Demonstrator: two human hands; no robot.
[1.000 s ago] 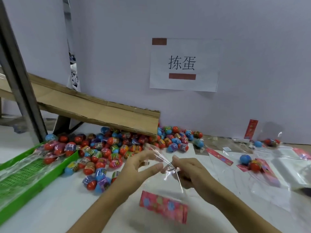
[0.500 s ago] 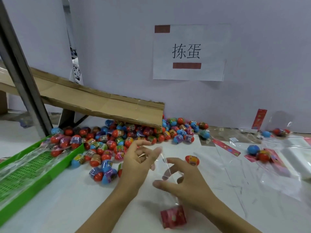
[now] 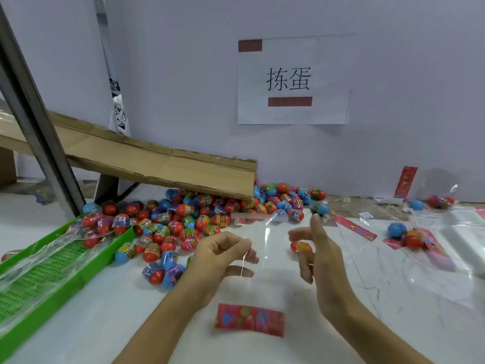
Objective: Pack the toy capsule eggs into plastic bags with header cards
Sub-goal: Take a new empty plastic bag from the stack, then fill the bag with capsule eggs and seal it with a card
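Observation:
My left hand (image 3: 223, 254) pinches the edge of a clear plastic bag (image 3: 262, 285) held above the white table. The bag's red header card (image 3: 249, 320) hangs at its lower end. To the right of the bag, my right hand (image 3: 319, 261) has its fingers spread and grips nothing. A red and orange capsule egg (image 3: 301, 246) shows just behind its fingers, partly hidden; I cannot tell whether it touches the hand. A big heap of capsule eggs (image 3: 189, 222) lies beyond my left hand.
A cardboard chute (image 3: 157, 164) slopes down over the heap. A green tray (image 3: 52, 274) with packed bags sits at the left. At the right lie loose header cards (image 3: 354, 227), a few eggs (image 3: 396, 229) and clear bags (image 3: 464, 232). A paper sign (image 3: 294, 80) hangs on the wall.
My hands have drawn apart. The right hand let go of the bag and rose to the right with spread fingers. The bag hangs wider, its header card flatter.

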